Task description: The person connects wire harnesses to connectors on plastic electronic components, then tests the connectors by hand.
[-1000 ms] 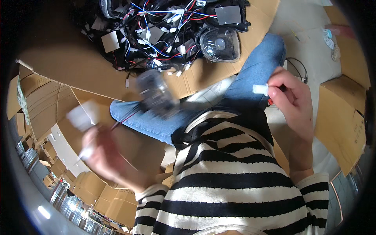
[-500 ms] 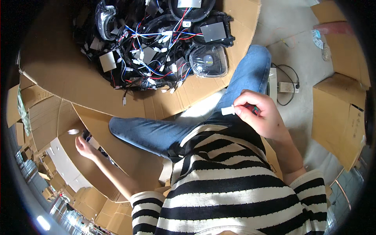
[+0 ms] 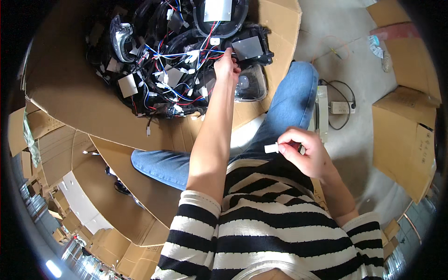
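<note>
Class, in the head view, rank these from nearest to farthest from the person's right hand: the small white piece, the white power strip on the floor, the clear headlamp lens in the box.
1. small white piece: pinched in the right hand.
2. white power strip: on the floor, up and right.
3. clear headlamp lens: in the box, by the left hand.

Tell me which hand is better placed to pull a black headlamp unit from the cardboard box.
Left hand: it is extended into the cardboard box, touching the black lamp units. The right hand pinches a small white connector near the lap.

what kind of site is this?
Probably a warehouse or parts-sorting floor: a big cardboard box full of wired lamp units, flattened cartons stacked around, bare concrete floor.
</note>
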The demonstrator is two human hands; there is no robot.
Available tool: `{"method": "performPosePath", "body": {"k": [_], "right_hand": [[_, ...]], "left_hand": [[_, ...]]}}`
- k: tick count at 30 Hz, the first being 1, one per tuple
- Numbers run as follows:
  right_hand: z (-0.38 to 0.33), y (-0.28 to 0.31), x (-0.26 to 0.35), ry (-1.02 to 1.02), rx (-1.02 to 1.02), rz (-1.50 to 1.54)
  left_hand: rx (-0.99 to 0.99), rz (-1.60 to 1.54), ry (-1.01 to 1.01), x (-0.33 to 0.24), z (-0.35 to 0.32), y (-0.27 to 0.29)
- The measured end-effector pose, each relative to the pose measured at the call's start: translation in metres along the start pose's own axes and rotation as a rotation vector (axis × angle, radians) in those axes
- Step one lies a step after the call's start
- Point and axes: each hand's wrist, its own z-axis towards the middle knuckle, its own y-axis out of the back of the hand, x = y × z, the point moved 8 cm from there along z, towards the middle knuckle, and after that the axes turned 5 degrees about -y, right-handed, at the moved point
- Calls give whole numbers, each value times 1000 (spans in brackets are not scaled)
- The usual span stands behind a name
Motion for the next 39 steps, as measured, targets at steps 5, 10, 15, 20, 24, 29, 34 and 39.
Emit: {"method": "performPosePath", "body": {"k": [5, 10, 15, 20, 24, 29, 34, 39], "right_hand": [[1, 4, -9, 33, 18, -14], [6, 2, -6, 66, 64, -10], [10, -12, 4, 105, 137, -44], [10, -26, 9, 133, 175, -118], [10, -36, 11, 102, 211, -129], [7, -46, 22, 124, 220, -159], [6, -53, 38, 145, 250, -147], [8, -52, 41, 161, 196, -137]], "left_hand": [[-47, -135, -66, -7, -13, -1], [223, 297, -690, -46, -104, 13], [-21, 1107, -1100, -109, -179, 46], [312, 487, -639, -91, -196, 75], [367, 452, -468, -87, -210, 99], [469, 446, -386, -93, -228, 97], [517, 535, -449, -90, -233, 94], [624, 561, -515, -90, -234, 86]]}}
